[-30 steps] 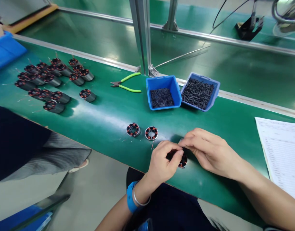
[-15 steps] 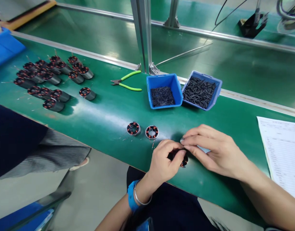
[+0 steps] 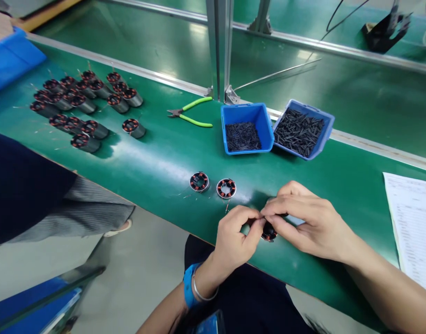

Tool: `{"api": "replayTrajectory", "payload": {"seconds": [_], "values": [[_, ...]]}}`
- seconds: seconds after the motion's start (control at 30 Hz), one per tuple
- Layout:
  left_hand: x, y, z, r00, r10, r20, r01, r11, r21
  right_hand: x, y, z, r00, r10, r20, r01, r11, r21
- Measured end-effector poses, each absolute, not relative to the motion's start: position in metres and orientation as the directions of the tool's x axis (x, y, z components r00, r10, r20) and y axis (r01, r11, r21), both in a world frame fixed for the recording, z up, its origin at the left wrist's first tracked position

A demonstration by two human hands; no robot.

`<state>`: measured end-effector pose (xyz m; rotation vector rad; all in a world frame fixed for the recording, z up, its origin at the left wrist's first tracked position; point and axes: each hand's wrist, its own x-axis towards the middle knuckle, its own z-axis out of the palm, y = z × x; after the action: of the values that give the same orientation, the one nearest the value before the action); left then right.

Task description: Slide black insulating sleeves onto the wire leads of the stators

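My left hand [image 3: 238, 235] and my right hand [image 3: 305, 221] meet at the fingertips just above a motor stator [image 3: 269, 233] with a black and copper-coloured end. Each hand is closed in a pinch between thumb and forefinger. Whatever lies between the fingertips is too small and covered to name. The fingers hide much of this stator. To its left, two more wound stators, one [image 3: 199, 182] farther and one [image 3: 226, 189] nearer, stand on the green bench [image 3: 171, 204] with thin wire ends sticking out.
Behind my hands sit a blue bin [image 3: 247, 129] of thin black tube pieces and a second bin [image 3: 299, 130] of thicker ones. Green-handled cutters [image 3: 190, 112] lie left of them. Several stators [image 3: 84, 104] cluster far left. A paper sheet [image 3: 412, 222] lies right; a metal post [image 3: 219, 51] rises behind.
My left thumb and forefinger have closed together at the right fingertips, uncovering more of the stator below. The whole view has shifted slightly.
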<state>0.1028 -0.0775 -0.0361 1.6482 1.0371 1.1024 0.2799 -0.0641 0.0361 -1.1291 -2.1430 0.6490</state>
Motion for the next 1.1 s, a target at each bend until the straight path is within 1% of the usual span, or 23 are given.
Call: {"api": "replayTrajectory", "payload": {"seconds": [0.2, 0.37, 0.43, 0.47, 0.53, 0.57, 0.6, 0.7, 0.77, 0.83, 0.93, 1.0, 1.1], "values": [[0.103, -0.078, -0.036, 0.253, 0.939, 0.233, 0.150, -0.276, 0.949, 0.278, -0.067, 0.034, -0.483, 0.827, 0.286, 0.567, 0.545, -0.618], [0.100, -0.081, -0.034, 0.263, 0.951, 0.160, 0.139, -0.201, 0.970, 0.281, -0.067, 0.034, -0.553, 0.800, 0.232, 0.608, 0.578, -0.544], [0.096, -0.082, -0.031, 0.315, 0.940, 0.133, 0.141, -0.185, 0.973, 0.289, -0.069, 0.041, -0.555, 0.798, 0.233, 0.640, 0.589, -0.494], [0.093, -0.082, -0.029, 0.367, 0.922, 0.119, 0.162, -0.190, 0.968, 0.294, -0.071, 0.046, -0.527, 0.813, 0.246, 0.673, 0.577, -0.463], [0.086, -0.083, -0.025, 0.490, 0.868, 0.082, 0.233, -0.221, 0.947, 0.303, -0.078, 0.053, -0.426, 0.868, 0.256, 0.769, 0.496, -0.403], [0.084, -0.083, -0.025, 0.537, 0.841, 0.063, 0.271, -0.242, 0.932, 0.306, -0.084, 0.054, -0.372, 0.899, 0.230, 0.816, 0.435, -0.380], [0.082, -0.083, -0.025, 0.564, 0.824, 0.053, 0.302, -0.266, 0.915, 0.308, -0.089, 0.053, -0.329, 0.928, 0.173, 0.855, 0.371, -0.363], [0.084, -0.083, -0.030, 0.550, 0.833, 0.059, 0.365, -0.304, 0.880, 0.305, -0.103, 0.042, -0.222, 0.974, -0.046, 0.918, 0.193, -0.347], [0.092, -0.084, -0.035, 0.509, 0.859, 0.058, 0.405, -0.298, 0.864, 0.298, -0.108, 0.034, -0.151, 0.982, -0.115, 0.932, 0.103, -0.348], [0.101, -0.085, -0.040, 0.463, 0.885, 0.051, 0.466, -0.292, 0.835, 0.291, -0.108, 0.029, -0.104, 0.982, -0.160, 0.949, 0.050, -0.311], [0.111, -0.087, -0.045, 0.403, 0.911, 0.091, 0.534, -0.315, 0.785, 0.285, -0.101, 0.028, -0.071, 0.962, -0.262, 0.979, 0.017, -0.204], [0.111, -0.086, -0.046, 0.411, 0.903, 0.126, 0.516, -0.344, 0.785, 0.283, -0.095, 0.029, -0.051, 0.952, -0.302, 0.985, -0.002, -0.173], [0.102, -0.083, -0.040, 0.448, 0.876, 0.180, 0.427, -0.387, 0.818, 0.279, -0.084, 0.027, -0.027, 0.951, -0.309, 0.981, -0.034, -0.189]]}}
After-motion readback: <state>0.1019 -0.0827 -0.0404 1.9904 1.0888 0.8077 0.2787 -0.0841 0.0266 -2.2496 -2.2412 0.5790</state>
